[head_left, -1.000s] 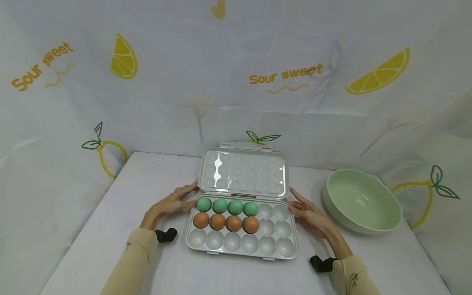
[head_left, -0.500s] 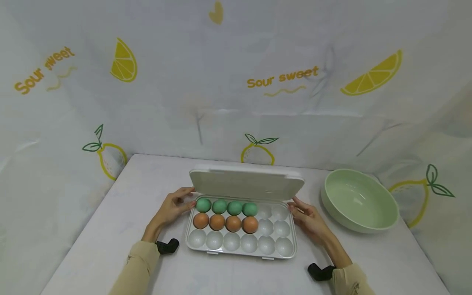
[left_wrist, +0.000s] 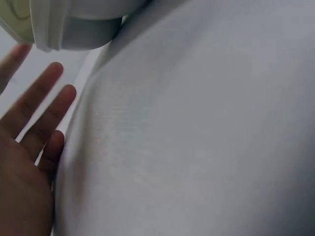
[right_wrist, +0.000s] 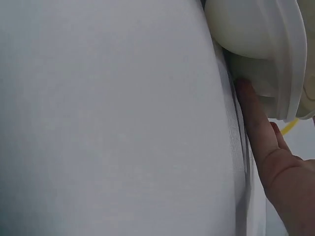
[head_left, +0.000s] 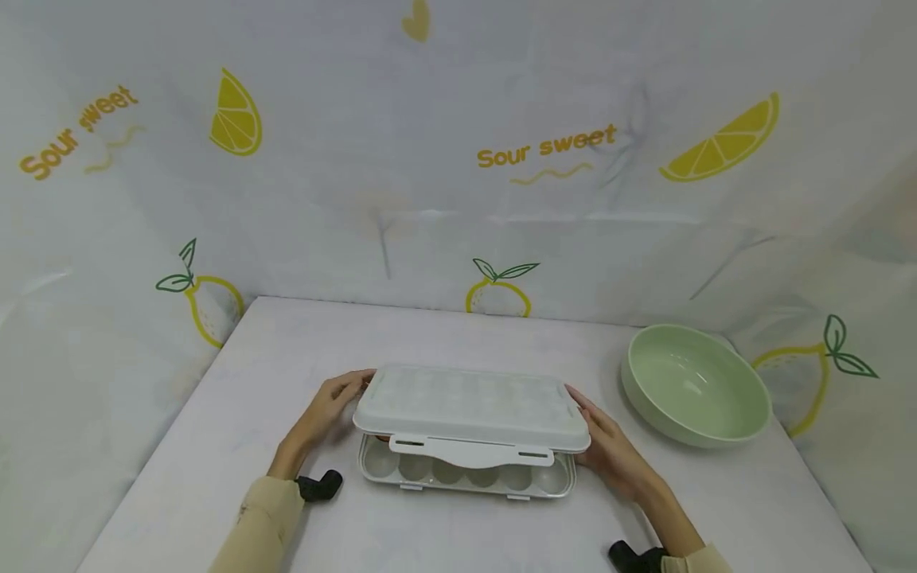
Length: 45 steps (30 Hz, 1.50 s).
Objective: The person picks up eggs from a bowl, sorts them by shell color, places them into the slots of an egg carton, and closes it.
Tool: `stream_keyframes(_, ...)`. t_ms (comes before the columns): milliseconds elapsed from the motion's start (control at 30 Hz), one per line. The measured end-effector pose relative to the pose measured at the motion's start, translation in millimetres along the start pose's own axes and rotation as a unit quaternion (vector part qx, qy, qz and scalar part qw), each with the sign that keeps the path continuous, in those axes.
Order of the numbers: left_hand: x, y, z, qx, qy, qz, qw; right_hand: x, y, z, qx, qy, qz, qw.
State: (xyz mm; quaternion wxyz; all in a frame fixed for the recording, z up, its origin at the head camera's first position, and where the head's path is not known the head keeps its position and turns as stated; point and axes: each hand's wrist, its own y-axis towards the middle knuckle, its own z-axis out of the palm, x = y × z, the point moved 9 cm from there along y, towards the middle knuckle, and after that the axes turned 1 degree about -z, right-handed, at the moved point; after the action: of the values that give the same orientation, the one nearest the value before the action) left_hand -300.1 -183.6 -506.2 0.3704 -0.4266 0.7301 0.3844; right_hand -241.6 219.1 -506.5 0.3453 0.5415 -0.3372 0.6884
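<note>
In the head view a white plastic egg box (head_left: 466,477) sits mid-table, its lid (head_left: 473,402) folded forward and tilted above the tray. The front row of cups shows under the lid's edge, along with a sliver of one brown egg (head_left: 383,438); the other eggs are hidden. My left hand (head_left: 322,407) is at the box's left end, and the left wrist view shows its fingers (left_wrist: 47,118) straight and spread beside the tray. At the right end is my right hand (head_left: 612,450), with one fairly straight finger (right_wrist: 253,108) along the tray's side in the right wrist view.
A pale green bowl (head_left: 695,386) stands at the right rear of the white-covered table (head_left: 315,330). Behind the table hangs a white cloth (head_left: 329,159) printed with lemons. Black straps with stubby mounts (head_left: 320,485) are on both wrists.
The lid has swung from lying back behind the tray, through upright, to forward over it, covering the green and brown eggs. Both hands have stayed at the box's ends.
</note>
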Motion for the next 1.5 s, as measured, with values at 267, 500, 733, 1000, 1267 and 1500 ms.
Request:
stream_keyframes(267, -23.7, -31.8, 10.3, 0.061, -0.002, -0.064, 0.9961, 9, -17, 7, -0.049, -0.094, -0.036, 0.994)
stream_keyframes(500, -62.9, -55.0, 36.5, 0.078, 0.087, -0.002, 0.9931, 16, -22, 23, -0.099, -0.283, -0.069, 0.951)
stream_keyframes(733, -70.1, -69.4, 59.4, 0.052, 0.199, 0.023, 0.9783, 26, -27, 56, -0.119, -0.449, -0.16, 0.871)
stream_keyframes(1000, -74.4, -70.6, 65.7, -0.004, 0.25, 0.045, 0.9673, 23, -28, 71, -0.167, -0.552, -0.163, 0.8)
stream_keyframes(1267, -73.8, -71.2, 65.8, -0.043, 0.259, 0.058, 0.9632, 19, -30, 78, -0.148, -0.533, -0.197, 0.809)
stream_keyframes(1500, -73.4, -69.2, 65.8, -0.042, 0.256, 0.049, 0.9646, 17, -30, 77, -0.165, -0.518, -0.203, 0.814)
